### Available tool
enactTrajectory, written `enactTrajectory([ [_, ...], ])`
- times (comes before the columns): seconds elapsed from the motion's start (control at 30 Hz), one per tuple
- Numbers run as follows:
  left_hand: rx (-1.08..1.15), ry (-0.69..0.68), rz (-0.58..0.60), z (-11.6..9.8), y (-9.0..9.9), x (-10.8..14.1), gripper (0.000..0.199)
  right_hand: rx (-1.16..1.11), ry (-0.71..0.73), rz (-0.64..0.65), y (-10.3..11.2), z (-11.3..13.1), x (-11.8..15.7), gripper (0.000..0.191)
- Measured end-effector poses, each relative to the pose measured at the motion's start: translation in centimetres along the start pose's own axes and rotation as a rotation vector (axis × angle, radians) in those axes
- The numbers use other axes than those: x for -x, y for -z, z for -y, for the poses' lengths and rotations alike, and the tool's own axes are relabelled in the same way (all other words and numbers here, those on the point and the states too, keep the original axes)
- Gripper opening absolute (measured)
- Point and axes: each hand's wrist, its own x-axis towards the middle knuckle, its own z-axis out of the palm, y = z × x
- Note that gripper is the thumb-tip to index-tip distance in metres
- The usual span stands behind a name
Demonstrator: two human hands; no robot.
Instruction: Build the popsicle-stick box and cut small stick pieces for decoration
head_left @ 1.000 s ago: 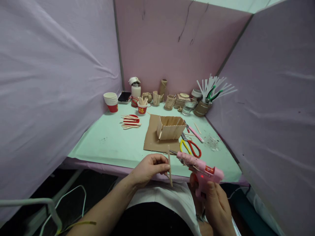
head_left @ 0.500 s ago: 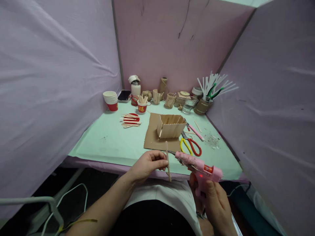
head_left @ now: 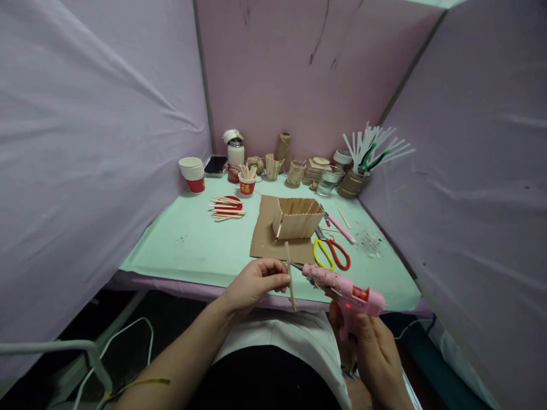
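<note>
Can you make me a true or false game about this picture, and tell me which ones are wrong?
1. The right hand holds the pink glue gun. True.
2. The left hand holds the scissors. False: it holds a thin stick, and the scissors lie on the table.
3. The box stands on the cardboard. True.
4. The cups by the left wall are spread apart. False: they stand in one stack.
5. The box has a lid on top. False: its top is open.
</note>
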Motion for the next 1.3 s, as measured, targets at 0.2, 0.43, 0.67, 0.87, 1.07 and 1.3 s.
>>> enactTrajectory([
  [0.2,0.015,-0.046,-0.052,-0.9,0.9,-0.3,0.023,0.034,0.032,0.018,0.4,-0.7,0.1,0.048],
  [0.43,0.13,-0.21,-0.083,-2.8,1.8,-1.3,0.022,0.029,0.064,0.09,1.0,-1.2,-0.1,0.051],
  [0.67,0.153,-0.242,-0.09,-3.7,1.9,-1.3,0.023,0.011,0.02,0.031,0.5,-0.1,0.4,0.054],
  [0.87,0.143,-0.174,-0.168,-4.2,1.1,-1.0,0.026,0.018,0.044,0.065,0.7,-0.7,0.1,0.048],
  [1.07,0.143,-0.167,-0.16,-4.2,1.1,-0.9,0.026,0.03,0.045,0.079,0.7,-0.9,0.2,0.045],
  [1.3,0.121,-0.168,-0.157,-4.0,1.3,-1.0,0.026,0.073,0.057,0.073,0.5,-0.3,0.3,0.05],
])
